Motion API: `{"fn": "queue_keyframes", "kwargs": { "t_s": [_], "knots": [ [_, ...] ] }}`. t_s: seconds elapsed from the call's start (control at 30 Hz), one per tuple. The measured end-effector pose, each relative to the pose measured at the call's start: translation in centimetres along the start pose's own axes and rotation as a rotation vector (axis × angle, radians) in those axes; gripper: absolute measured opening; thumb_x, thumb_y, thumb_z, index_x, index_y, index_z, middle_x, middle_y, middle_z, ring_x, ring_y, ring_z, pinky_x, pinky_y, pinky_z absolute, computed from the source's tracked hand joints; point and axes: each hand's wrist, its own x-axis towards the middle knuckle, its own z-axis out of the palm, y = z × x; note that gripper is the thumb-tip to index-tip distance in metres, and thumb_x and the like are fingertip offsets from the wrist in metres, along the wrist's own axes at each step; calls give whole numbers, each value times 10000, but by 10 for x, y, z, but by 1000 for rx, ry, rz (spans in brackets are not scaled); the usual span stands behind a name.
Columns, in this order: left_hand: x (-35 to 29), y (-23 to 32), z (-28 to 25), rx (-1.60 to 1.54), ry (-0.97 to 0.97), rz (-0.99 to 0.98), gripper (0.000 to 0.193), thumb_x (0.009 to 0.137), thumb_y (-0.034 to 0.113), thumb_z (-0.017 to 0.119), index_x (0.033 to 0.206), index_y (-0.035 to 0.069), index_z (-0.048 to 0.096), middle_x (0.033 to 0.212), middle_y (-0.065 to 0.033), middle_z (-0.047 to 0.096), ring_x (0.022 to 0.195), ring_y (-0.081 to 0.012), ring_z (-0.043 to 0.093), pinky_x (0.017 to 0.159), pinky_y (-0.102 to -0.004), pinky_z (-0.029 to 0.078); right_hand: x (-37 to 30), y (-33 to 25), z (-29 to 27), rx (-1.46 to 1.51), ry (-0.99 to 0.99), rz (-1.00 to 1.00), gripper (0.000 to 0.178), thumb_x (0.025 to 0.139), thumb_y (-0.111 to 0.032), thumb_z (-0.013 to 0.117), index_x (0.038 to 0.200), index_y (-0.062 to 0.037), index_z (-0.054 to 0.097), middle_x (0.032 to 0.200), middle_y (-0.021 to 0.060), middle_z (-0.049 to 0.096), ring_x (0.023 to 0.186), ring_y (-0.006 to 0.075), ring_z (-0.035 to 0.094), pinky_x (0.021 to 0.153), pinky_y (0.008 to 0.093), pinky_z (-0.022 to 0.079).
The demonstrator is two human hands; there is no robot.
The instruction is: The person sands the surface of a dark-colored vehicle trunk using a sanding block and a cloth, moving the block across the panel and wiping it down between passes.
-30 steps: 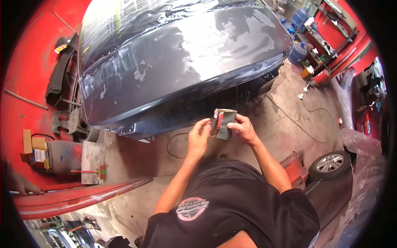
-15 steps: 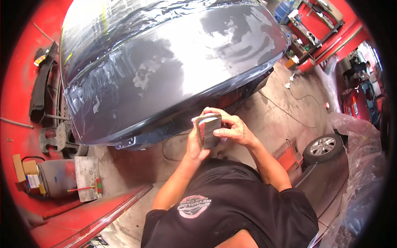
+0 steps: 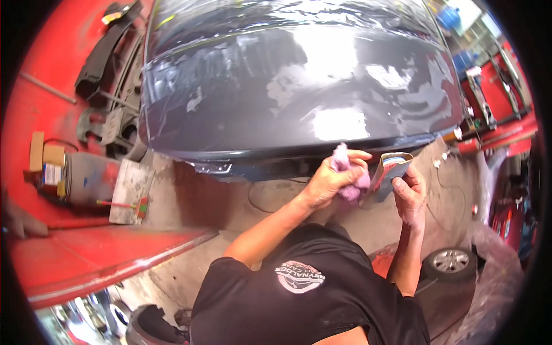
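My left hand [image 3: 326, 183] is closed around a crumpled pink-purple cloth [image 3: 352, 183], with some fingers stretched past it. Beside it, my right hand [image 3: 410, 198] grips a folded sheet of grey sandpaper [image 3: 397, 171] bent round a pad, whose red and bluish parts show inside the fold. The thumb presses on the near face of the sheet. Both hands are raised in front of my body, apart from each other. Just beyond them lies a dark grey car panel [image 3: 230, 109], with dull, glossy and lighter patches on its surface.
Clear plastic film [image 3: 230, 37] covers the car's far part. At left stand a grey drum [image 3: 89, 178], a stained board [image 3: 129, 190] and black car parts [image 3: 106, 60]. A wheel [image 3: 450, 261] lies at lower right, a red shelf [image 3: 494, 86] at far right. A cable crosses the floor.
My hands, together around the sandpaper before, have separated. The cloth now shows plainly in my left hand and the sandpaper stays in my right. The view has shifted, with the hands further right.
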Motion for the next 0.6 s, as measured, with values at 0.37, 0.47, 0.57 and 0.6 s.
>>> {"fn": "queue_keyframes", "kwargs": {
  "t_s": [0.37,0.47,0.57,0.6],
  "knots": [
    [-1,-9,31,136,-28,86,554,887,67,861,1389,23,632,1126,-37,737,944,-95,688,820,-276,594,37,0,-31,191,-304,164,656,953,-148,769,1506,-40,432,1310,176,692,1245,232,625,1099,396,460],
    [3,-25,45,136,21,218,683,860,51,879,1472,21,575,1279,-39,703,1091,-104,663,909,-284,582,40,7,-53,176,-377,189,626,961,-154,771,1489,-36,455,1307,176,687,1248,229,625,1100,404,460],
    [3,-39,49,217,74,262,730,845,13,874,1501,20,555,1339,-29,678,1160,-107,639,979,-291,563,43,0,-61,-39,-403,146,548,977,-123,730,1479,-16,537,1290,118,683,1186,179,634,1045,355,492],
    [6,-42,56,243,115,283,724,848,5,865,1502,20,555,1324,-27,685,1145,-107,646,986,-292,560,45,-2,-66,-195,-386,74,528,985,-114,713,1481,-11,565,1273,92,682,1151,159,635,1017,336,505]
  ]
}}
